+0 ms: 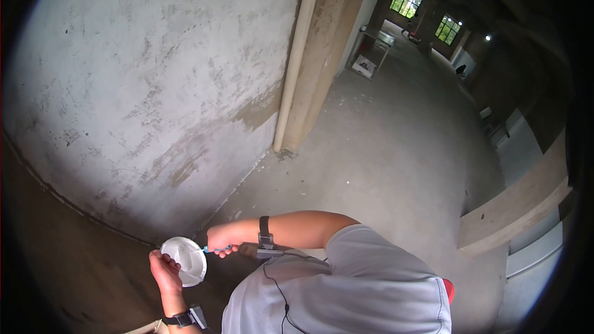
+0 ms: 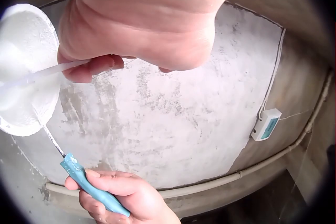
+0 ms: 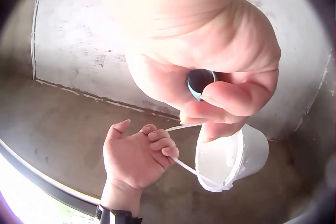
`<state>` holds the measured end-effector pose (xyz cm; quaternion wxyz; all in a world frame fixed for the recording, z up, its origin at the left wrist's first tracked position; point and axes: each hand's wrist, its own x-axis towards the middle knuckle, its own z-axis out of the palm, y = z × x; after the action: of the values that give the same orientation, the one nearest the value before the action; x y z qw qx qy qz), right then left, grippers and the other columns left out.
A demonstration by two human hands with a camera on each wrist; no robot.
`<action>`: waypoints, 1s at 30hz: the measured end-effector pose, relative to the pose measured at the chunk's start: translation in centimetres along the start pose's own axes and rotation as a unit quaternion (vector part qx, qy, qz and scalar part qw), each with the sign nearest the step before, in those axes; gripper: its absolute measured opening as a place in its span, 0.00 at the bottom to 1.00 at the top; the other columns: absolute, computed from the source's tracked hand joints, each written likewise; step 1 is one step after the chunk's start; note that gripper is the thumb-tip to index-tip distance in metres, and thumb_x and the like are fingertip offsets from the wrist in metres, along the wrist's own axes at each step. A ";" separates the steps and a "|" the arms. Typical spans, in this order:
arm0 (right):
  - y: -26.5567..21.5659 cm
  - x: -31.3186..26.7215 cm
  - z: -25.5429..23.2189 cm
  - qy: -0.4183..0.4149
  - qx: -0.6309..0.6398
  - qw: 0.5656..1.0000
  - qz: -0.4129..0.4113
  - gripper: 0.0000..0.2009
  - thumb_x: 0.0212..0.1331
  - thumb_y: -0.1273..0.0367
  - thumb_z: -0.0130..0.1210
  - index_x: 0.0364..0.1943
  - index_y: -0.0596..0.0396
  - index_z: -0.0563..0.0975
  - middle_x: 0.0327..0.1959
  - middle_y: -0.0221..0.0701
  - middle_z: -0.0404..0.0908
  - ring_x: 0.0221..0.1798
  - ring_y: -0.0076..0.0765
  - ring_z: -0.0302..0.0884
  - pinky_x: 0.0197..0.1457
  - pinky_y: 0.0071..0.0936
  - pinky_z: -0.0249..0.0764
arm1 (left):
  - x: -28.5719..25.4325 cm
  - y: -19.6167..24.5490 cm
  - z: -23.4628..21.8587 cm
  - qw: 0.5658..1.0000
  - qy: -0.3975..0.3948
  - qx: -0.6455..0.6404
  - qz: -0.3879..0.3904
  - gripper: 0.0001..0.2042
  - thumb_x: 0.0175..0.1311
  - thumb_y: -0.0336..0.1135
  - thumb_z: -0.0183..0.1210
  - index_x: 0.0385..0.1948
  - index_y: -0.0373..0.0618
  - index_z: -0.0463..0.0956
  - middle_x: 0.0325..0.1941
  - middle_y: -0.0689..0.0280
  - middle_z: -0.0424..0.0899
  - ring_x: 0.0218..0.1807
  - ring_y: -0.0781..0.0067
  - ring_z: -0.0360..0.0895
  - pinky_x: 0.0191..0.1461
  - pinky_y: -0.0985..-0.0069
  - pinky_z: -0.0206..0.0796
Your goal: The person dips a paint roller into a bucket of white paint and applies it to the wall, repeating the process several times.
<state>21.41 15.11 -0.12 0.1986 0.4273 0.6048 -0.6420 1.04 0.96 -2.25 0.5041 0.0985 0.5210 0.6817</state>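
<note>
A white plastic bucket (image 1: 193, 261) hangs tilted from my left hand (image 1: 166, 273), whose curled fingers hold its thin white bail handle (image 2: 50, 70). White residue coats the bucket's inside and rim. My right hand (image 1: 224, 239) grips the blue handle (image 2: 100, 191) of a tool with a thin metal shaft (image 2: 54, 140). That shaft runs over the bucket's rim, and the tool's working end is hidden inside. In the right wrist view, the dark butt end (image 3: 200, 80) of the handle shows within the curled fingers, and the bucket (image 3: 255, 150) is beyond them.
A patchy white-coated wall (image 1: 154, 86) rises in front, with a vertical pipe (image 1: 298, 55) at its right edge. Grey concrete floor (image 1: 371, 148) stretches to the right. Farther back stands a table (image 1: 374, 46). A small white box (image 2: 266, 124) with cables is mounted on the wall.
</note>
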 end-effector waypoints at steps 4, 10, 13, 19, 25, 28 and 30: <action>0.1 -0.2 -0.6 0.007 -0.012 1.000 0.012 0.09 0.64 0.69 0.51 0.32 0.61 0.77 0.23 0.34 0.79 0.17 0.27 0.67 0.17 0.30 0.58 | 0.2 -0.3 -0.5 1.000 -0.010 -0.017 0.002 0.08 0.67 0.48 0.51 0.35 0.60 0.67 0.27 0.77 0.64 0.27 0.80 0.62 0.34 0.73 0.62; 0.3 -1.0 -0.5 0.014 -0.008 1.000 0.007 0.09 0.63 0.70 0.51 0.31 0.61 0.78 0.23 0.34 0.79 0.17 0.27 0.67 0.17 0.30 0.58 | -0.7 0.1 0.9 1.000 0.003 -0.009 0.006 0.11 0.65 0.54 0.50 0.33 0.61 0.66 0.29 0.76 0.64 0.33 0.76 0.66 0.44 0.67 0.62; 0.5 -1.0 -0.3 0.018 -0.005 1.000 0.003 0.09 0.62 0.70 0.51 0.30 0.61 0.77 0.23 0.34 0.79 0.16 0.27 0.67 0.16 0.30 0.57 | -1.0 0.2 0.9 1.000 -0.003 -0.003 0.006 0.11 0.65 0.53 0.49 0.33 0.61 0.66 0.30 0.75 0.64 0.35 0.75 0.67 0.45 0.66 0.63; 0.0 -2.7 -0.1 0.047 -0.179 0.982 -0.044 0.11 0.63 0.69 0.51 0.33 0.65 0.80 0.27 0.37 0.84 0.21 0.33 0.76 0.19 0.34 0.69 | -0.6 0.0 0.2 1.000 -0.019 -0.008 0.007 0.10 0.66 0.51 0.52 0.36 0.59 0.69 0.29 0.77 0.68 0.30 0.79 0.68 0.40 0.68 0.70; 0.2 -2.4 -0.4 0.048 -0.153 0.986 -0.052 0.12 0.64 0.69 0.51 0.34 0.66 0.81 0.28 0.38 0.85 0.23 0.35 0.79 0.22 0.36 0.73 | -0.8 0.5 1.0 0.999 0.027 -0.016 -0.009 0.10 0.67 0.50 0.50 0.36 0.58 0.68 0.28 0.76 0.68 0.28 0.82 0.64 0.35 0.72 0.65; 0.4 -2.0 -0.6 0.049 -0.157 0.986 -0.039 0.12 0.64 0.69 0.50 0.34 0.66 0.81 0.28 0.38 0.85 0.23 0.36 0.78 0.22 0.37 0.73 | -0.4 0.2 0.6 1.000 -0.005 0.014 -0.007 0.12 0.65 0.53 0.48 0.35 0.58 0.67 0.30 0.75 0.66 0.29 0.80 0.61 0.36 0.75 0.58; 0.4 -2.1 -0.8 0.047 -0.162 0.985 -0.034 0.12 0.63 0.69 0.51 0.33 0.66 0.80 0.27 0.39 0.85 0.23 0.36 0.78 0.22 0.37 0.73 | -0.3 0.1 0.5 1.000 -0.005 0.008 -0.007 0.11 0.66 0.51 0.49 0.35 0.58 0.67 0.29 0.75 0.67 0.28 0.81 0.62 0.34 0.76 0.58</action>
<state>23.18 15.19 1.38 0.2144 0.3982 0.7240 -0.5209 1.46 1.08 -1.86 0.5111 0.1024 0.5247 0.6730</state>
